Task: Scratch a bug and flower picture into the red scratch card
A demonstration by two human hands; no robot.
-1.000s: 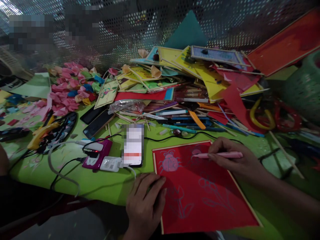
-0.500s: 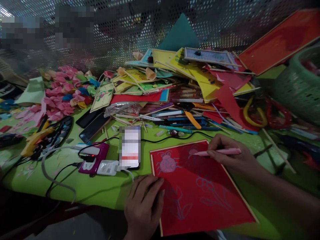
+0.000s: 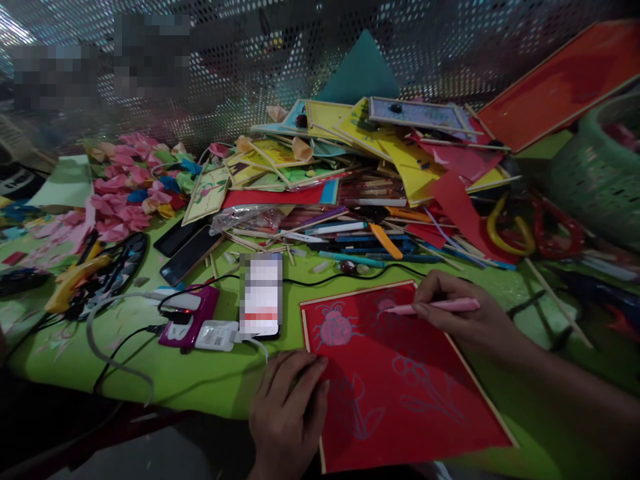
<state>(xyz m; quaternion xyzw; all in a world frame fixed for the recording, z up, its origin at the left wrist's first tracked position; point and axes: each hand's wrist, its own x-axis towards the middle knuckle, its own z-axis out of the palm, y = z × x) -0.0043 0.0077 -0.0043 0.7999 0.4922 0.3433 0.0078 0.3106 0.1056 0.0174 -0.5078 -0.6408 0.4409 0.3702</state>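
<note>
Pinching a pink pen (image 3: 456, 305) between thumb and fingers, the right hand (image 3: 454, 325) holds its tip at a small pink patch near the top of a red sheet (image 3: 385, 353). Left hand (image 3: 286, 407): fingers close together, loosely bent, gripping nothing, fingertips at the sheet's left border. Sheet lies flat on the green table (image 3: 200, 387), right of the lit phone (image 3: 260, 290).

Risks (judged): pen slip carries pink past the thin outline, likeliest if the sheet skids under a light left hand. Wet ink, if any, could smear under the right hand. Black cord (image 3: 320, 281) runs just beyond the top edge; a snag might jolt the work.

Materials: sheet smooth, four-sided, edged on three sides with narrow pale strips (image 3: 357, 293), apparently wood. Beetle drawing (image 3: 336, 328): round, pink-filled. Flower outlines (image 3: 417, 373) below: grey-blue, unfilled. Pen slim, straight. Crumpled pink paper (image 3: 123, 177) at far left, soft-looking folds.
</note>
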